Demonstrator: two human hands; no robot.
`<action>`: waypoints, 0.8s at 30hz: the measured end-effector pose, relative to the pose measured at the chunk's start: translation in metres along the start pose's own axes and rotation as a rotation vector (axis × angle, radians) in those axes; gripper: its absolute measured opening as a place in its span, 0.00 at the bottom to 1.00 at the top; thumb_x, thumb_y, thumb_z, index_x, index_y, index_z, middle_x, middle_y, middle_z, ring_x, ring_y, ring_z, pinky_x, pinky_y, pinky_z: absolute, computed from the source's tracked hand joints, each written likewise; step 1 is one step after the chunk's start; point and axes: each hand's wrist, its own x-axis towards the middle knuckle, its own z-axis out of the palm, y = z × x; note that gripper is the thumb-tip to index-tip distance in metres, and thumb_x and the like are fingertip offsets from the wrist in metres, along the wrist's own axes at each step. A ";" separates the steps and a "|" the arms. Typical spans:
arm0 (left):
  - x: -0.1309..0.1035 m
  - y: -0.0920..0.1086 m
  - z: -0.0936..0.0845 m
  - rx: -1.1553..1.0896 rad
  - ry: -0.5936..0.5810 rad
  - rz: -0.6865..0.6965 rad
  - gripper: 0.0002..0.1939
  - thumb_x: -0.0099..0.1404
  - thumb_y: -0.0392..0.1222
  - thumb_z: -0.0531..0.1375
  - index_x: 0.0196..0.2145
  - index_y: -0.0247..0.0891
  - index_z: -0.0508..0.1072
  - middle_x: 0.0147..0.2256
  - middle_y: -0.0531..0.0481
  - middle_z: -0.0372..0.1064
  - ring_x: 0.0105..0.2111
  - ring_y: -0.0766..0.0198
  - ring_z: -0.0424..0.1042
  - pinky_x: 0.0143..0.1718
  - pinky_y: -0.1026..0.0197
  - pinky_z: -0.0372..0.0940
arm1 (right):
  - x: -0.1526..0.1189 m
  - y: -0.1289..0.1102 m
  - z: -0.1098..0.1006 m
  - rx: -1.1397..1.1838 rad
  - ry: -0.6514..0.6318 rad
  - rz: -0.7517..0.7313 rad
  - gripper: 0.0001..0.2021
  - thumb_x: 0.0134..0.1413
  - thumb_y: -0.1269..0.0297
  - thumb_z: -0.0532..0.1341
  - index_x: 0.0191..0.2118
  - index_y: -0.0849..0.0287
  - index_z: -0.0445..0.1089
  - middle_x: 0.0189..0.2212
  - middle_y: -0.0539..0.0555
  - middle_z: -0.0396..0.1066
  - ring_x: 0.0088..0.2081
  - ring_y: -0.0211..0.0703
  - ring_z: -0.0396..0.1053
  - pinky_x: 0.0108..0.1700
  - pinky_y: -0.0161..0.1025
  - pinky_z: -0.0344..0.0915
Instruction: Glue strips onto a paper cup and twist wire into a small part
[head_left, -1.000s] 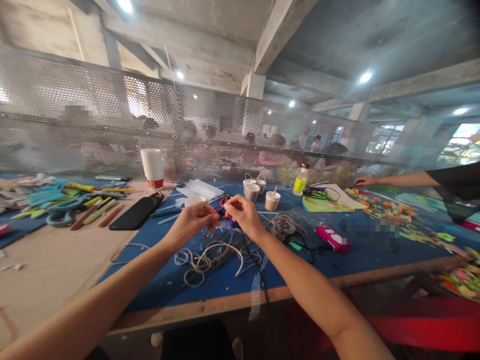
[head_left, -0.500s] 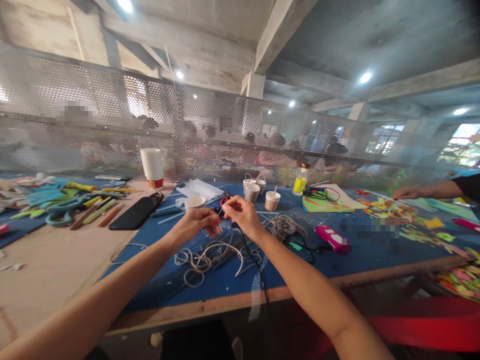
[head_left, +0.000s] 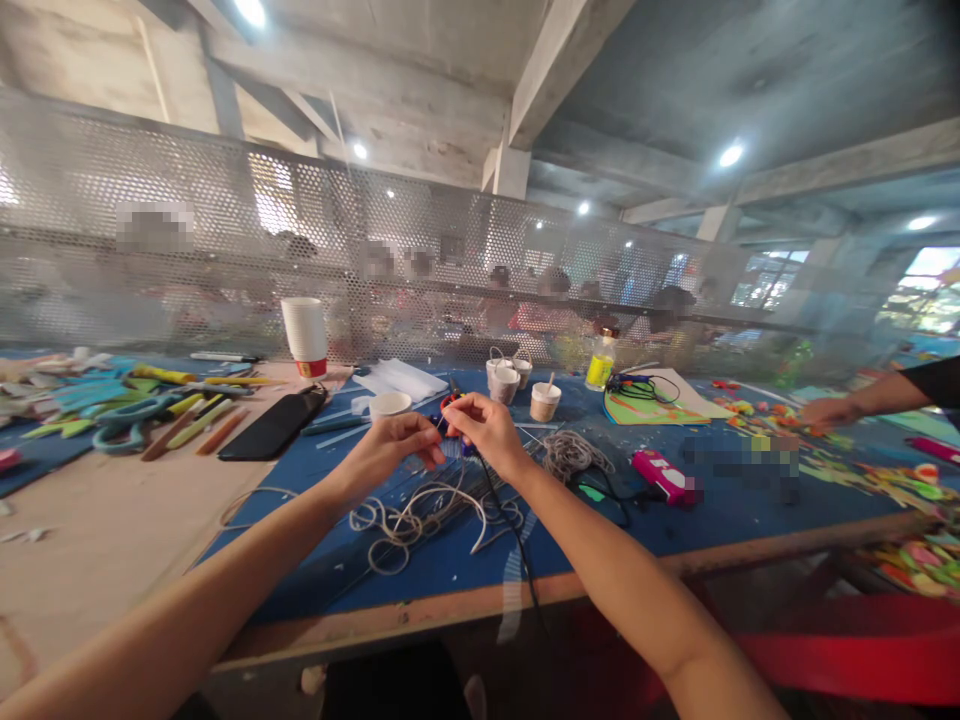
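both hands, left hand (head_left: pixel 390 445) and right hand (head_left: pixel 484 425), stay together, fingers still pinching a thin cord (head_left: pixel 420 505) above the blue surface (head_left: pixel 675 520); only the co-worker's hand (head_left: pixel 825 410) shifted.

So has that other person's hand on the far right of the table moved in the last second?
Yes. The co-worker's hand has slid right and nearer along the blue table, away from the yellow glue bottle, which stayed put.

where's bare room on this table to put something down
The tan board left of the blue mat, in front of the black case, is mostly bare. Crowded: string under both hands, tools far left, cutouts right.
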 end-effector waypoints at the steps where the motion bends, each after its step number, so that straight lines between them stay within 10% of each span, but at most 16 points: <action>1: -0.001 0.001 0.000 -0.009 -0.003 -0.003 0.13 0.63 0.49 0.63 0.31 0.34 0.73 0.28 0.45 0.77 0.27 0.62 0.74 0.34 0.59 0.66 | 0.000 0.000 0.000 0.008 0.001 0.002 0.14 0.54 0.52 0.62 0.36 0.58 0.71 0.25 0.49 0.71 0.22 0.32 0.62 0.25 0.31 0.59; 24: 0.000 -0.005 0.001 -0.233 0.035 -0.122 0.10 0.61 0.43 0.65 0.36 0.34 0.73 0.31 0.46 0.78 0.28 0.65 0.73 0.36 0.62 0.66 | 0.001 -0.003 -0.001 0.091 0.041 -0.001 0.12 0.52 0.55 0.64 0.35 0.58 0.70 0.26 0.49 0.71 0.22 0.32 0.61 0.27 0.32 0.59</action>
